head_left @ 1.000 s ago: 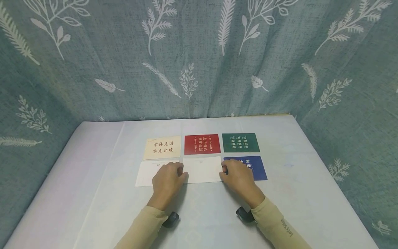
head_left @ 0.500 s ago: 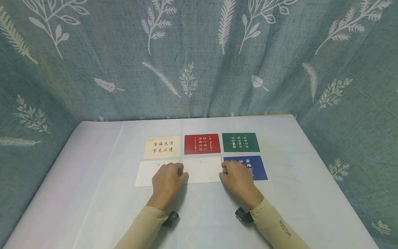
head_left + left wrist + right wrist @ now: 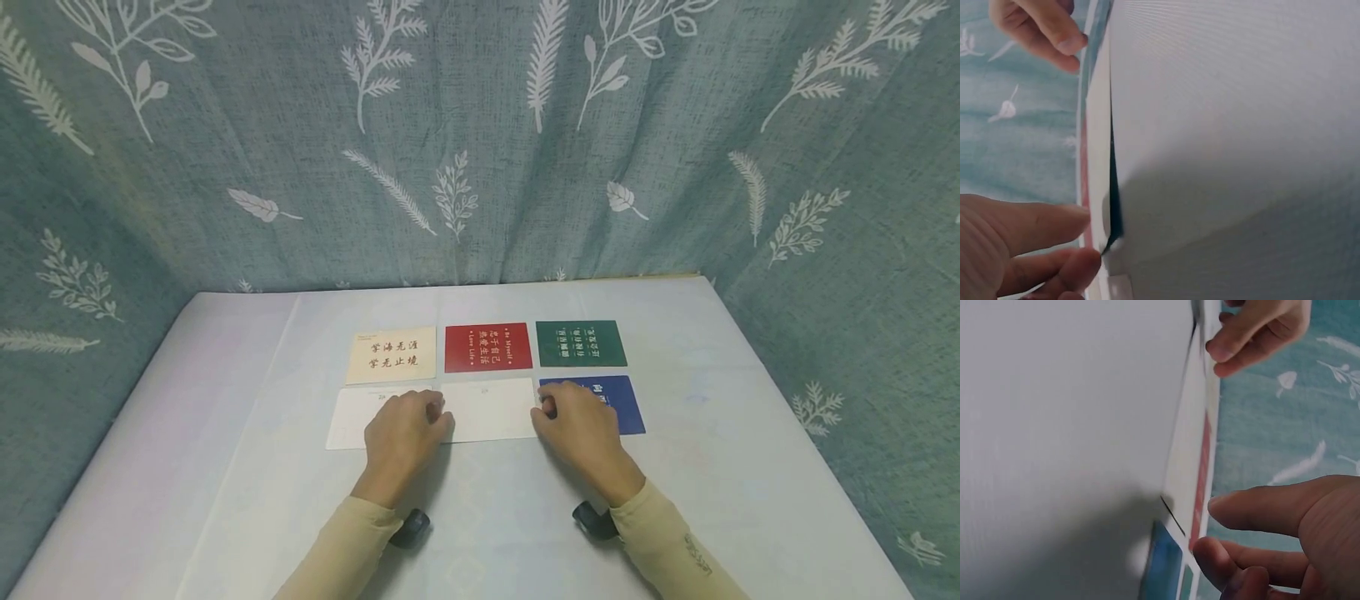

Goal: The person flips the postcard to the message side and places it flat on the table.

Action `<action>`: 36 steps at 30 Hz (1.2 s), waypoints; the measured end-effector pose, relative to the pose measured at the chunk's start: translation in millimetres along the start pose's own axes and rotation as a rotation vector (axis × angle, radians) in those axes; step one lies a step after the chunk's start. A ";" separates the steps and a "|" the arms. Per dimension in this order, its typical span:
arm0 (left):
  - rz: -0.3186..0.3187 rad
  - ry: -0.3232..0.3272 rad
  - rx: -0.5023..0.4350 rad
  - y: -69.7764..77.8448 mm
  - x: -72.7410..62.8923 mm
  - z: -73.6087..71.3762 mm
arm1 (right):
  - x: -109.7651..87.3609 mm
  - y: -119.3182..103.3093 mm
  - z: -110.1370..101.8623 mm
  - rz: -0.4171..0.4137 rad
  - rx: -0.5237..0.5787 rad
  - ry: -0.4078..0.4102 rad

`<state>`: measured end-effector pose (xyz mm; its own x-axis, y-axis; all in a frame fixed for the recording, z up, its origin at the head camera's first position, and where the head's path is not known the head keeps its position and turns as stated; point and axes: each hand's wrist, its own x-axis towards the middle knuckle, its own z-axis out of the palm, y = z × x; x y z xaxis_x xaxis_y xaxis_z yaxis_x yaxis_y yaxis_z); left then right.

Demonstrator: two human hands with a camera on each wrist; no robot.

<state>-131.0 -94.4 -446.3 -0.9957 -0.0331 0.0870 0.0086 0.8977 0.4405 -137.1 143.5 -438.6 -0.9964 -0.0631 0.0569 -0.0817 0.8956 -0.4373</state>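
Observation:
A white postcard (image 3: 489,412), blank side up, lies in the middle of the front row between my two hands. My left hand (image 3: 405,433) is at its left edge, thumb and index finger parted, fingertips right by the corner. In the left wrist view a dark green strip shows under this card's near edge. At the right edge hovers my right hand (image 3: 588,433), its thumb and fingers apart with nothing between them. Beneath that hand a blue postcard (image 3: 630,408) is partly hidden. The left hand partly covers another white postcard (image 3: 348,421).
Behind these, a back row holds a cream postcard (image 3: 392,354), a red postcard (image 3: 487,347) and a green postcard (image 3: 581,343). All lie on a white-covered table (image 3: 262,500). A teal leaf-patterned curtain (image 3: 480,125) stands behind it and along both sides.
My right hand shifts a little to the right, and the gap between its thumb and index finger looks wider. The left hand barely moves, and the postcards stay in place.

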 end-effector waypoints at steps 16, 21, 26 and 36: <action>0.055 0.060 -0.102 17.4 2.6 2.5 | -4.3 29.2 -30.2 0.018 0.044 0.124; 0.085 0.043 -0.115 29.5 6.4 6.0 | -5.2 38.5 -39.1 0.049 0.071 0.118; 0.120 0.004 -0.124 44.6 10.5 7.7 | -8.9 51.9 -45.3 0.055 0.082 0.136; 0.162 -0.085 -0.134 70.7 17.1 19.3 | -17.0 76.5 -59.2 0.101 0.098 0.127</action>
<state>-149.2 -23.0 -431.0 -0.9844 0.1492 0.0930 0.1758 0.8215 0.5424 -125.0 239.1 -419.8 -0.9892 0.0868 0.1180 0.0109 0.8469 -0.5317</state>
